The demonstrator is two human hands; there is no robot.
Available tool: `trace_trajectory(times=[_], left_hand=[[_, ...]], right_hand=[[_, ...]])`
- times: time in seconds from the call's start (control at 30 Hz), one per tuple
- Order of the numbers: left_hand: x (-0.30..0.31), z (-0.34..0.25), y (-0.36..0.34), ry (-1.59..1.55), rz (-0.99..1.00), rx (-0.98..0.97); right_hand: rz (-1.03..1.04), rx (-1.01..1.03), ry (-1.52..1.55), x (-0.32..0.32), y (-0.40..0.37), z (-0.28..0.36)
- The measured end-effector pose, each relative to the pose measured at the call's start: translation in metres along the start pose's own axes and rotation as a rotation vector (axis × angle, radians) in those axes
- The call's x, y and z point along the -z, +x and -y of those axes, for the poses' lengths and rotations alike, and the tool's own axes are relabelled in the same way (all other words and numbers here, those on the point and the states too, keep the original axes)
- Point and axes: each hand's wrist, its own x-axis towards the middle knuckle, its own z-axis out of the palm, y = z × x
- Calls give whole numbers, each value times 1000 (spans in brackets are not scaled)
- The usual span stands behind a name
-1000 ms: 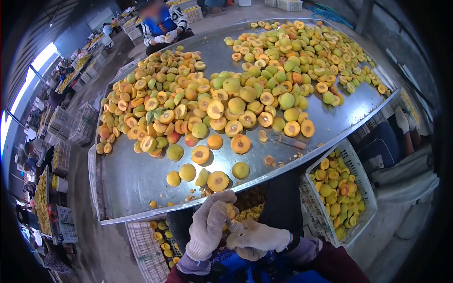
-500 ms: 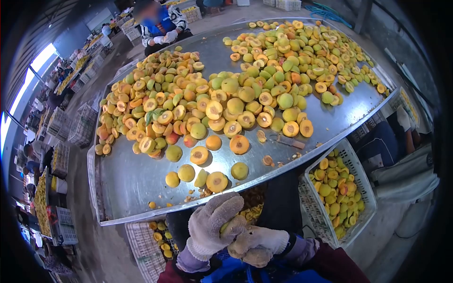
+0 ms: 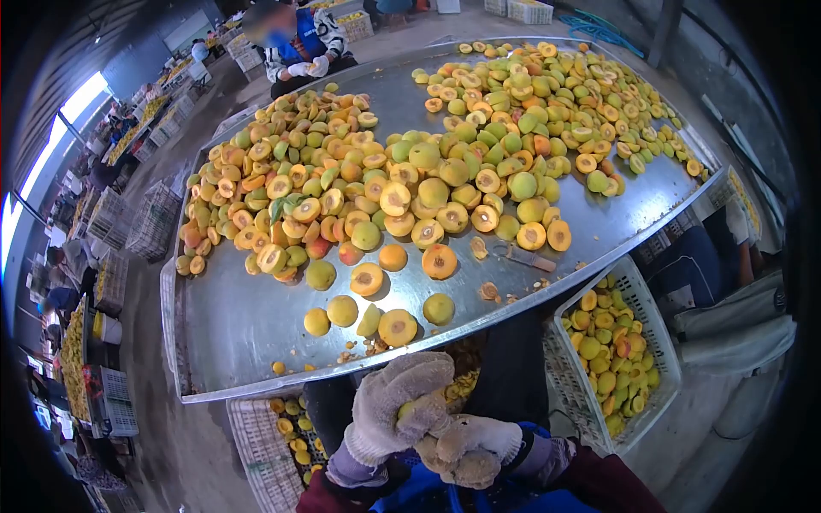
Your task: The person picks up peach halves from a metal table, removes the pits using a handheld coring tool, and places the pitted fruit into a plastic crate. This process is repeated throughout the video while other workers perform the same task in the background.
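My left hand [image 3: 395,402], in a soiled knit glove, is closed around a yellow-green peach [image 3: 404,411]; only a sliver of the fruit shows between the fingers. Against it, at the lower right, my right hand [image 3: 472,449] is gloved too, with its fingers curled in. What those fingers grip, if anything, is hidden. Both hands are over my lap, just below the near edge of the metal table [image 3: 248,342]. Nearest to them on the table lie a halved peach [image 3: 398,327] and a few whole-looking ones, with pit scraps [image 3: 375,346] beside them.
Heaped halved peaches [image 3: 428,184] cover much of the table. A wooden-handled tool [image 3: 532,258] lies near its right edge. A white crate [image 3: 665,338] of peaches stands at my right, another crate [image 3: 261,449] at lower left. Across the table sits a person [image 3: 299,47] in gloves.
The view has shifted slightly, so the table and fruit sit a little further right. My hands stay together in nearly the same pose, the peach still in the left.
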Motion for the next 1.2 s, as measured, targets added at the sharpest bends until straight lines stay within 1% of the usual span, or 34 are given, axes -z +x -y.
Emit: trace_trajectory(times=[0.03,0.07,0.1,0.17,0.2,0.23,0.27,0.3,0.33,0.37,0.4,0.43,0.53,0.63,0.67,0.7,0.73,0.77,0.83,0.87,0.9,0.93,0.97,1.0,1.03,1.07,1.1,1.13,1.17,1.2], left_hand=[[2,2,2,135,33,-110],[-3,9,-4,-21,-15,-108],[-10,5,-11,-22,-14,-110],[-24,-8,-24,-637,-299,483],[-33,-7,-24,-658,-375,376],[-35,-4,-26,-659,-378,373],[-37,0,-28,-749,-395,358],[-39,2,-30,-836,-413,346],[-39,1,-31,-833,-418,344],[-38,-2,-27,-859,-450,422],[-37,-3,-26,-886,-480,503],[-37,-4,-26,-884,-483,503],[-36,-1,-29,-856,-494,511],[-35,2,-31,-884,-522,556],[-34,3,-24,-1339,-510,535],[-34,3,-20,-1792,-475,492],[-37,-2,-20,-1341,-507,624],[-43,-7,-21,-1103,-546,752],[-41,-2,-25,-777,-523,711],[-36,9,-30,-734,-548,667],[-27,19,-37,-689,-572,628],[-18,24,-44,-422,-587,525],[-5,23,-53,-292,-646,491],[19,13,-66,-199,-584,493],[32,23,-83,-184,-766,473],[46,32,-100,-160,-946,447],[70,35,-118,78,-957,581],[87,44,-134,516,-885,618],[94,38,-141,522,-886,622],[99,31,-148,969,-684,617]], right_hand=[[0,2,-10,0,1,-1],[0,3,-21,1,2,-1],[39,17,-17,1,5,-3],[74,29,-11,3,7,-8],[62,40,-39,5,10,-9],[50,50,-69,6,11,-10],[49,45,-73,7,10,-7],[6,6,-66,7,8,-5],[-35,-32,-59,7,8,-4],[-31,-37,-63,8,9,-4],[-99,-29,-58,10,10,-8],[-169,-21,-52,12,10,-11],[-105,-57,-51,19,12,-10],[-150,-26,-67,16,13,-14],[-148,-32,-70,14,18,-18],[76,-105,-38,10,25,-22],[188,-140,-25,7,27,-20],[300,-176,-16,4,28,-18],[184,-180,-263,-8,21,-5],[98,-10,-273,-19,18,-6],[98,-9,-275,-12,17,-7],[34,9,-273,1,14,-9],[-29,28,-271,11,11,-9],[-105,47,-329,13,8,-8],[-105,49,-326,17,6,-8],[-188,109,-403,22,6,-8],[-270,170,-480,28,6,-8],[-273,169,-507,30,8,-9],[-277,169,-533,33,9,-9],[-338,58,-607,28,14,-6]])
